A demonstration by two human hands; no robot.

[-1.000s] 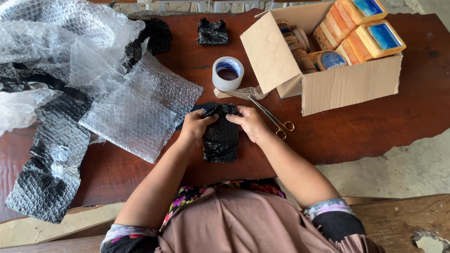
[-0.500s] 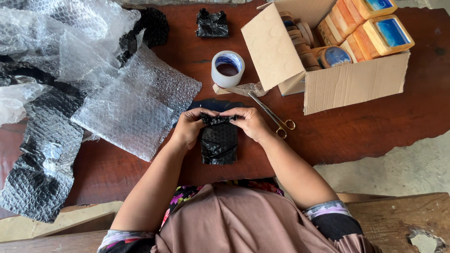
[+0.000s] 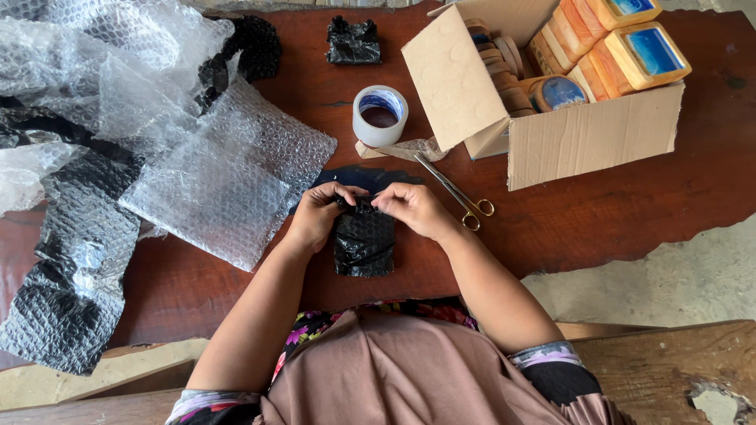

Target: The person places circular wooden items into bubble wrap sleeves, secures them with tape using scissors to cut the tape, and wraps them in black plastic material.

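A small parcel wrapped in black bubble wrap (image 3: 364, 244) lies on the dark red wooden table (image 3: 598, 212) in front of me. My left hand (image 3: 321, 214) pinches its top left corner. My right hand (image 3: 409, 208) pinches the top edge from the right, fingers folded over the wrap. The two hands almost meet above the parcel. A dark blue flat piece (image 3: 358, 176) shows just beyond my fingers.
Scissors (image 3: 457, 194) lie right of my right hand. A tape roll (image 3: 380, 116) stands behind. An open cardboard box (image 3: 567, 118) holds orange and wooden items at the back right. Clear bubble wrap (image 3: 220, 173) and black bubble wrap (image 3: 79, 260) cover the left. Another black parcel (image 3: 353, 42) sits far back.
Both hands have drawn closer together over the parcel's top edge, folding the black wrap down. The parcel stayed in place.
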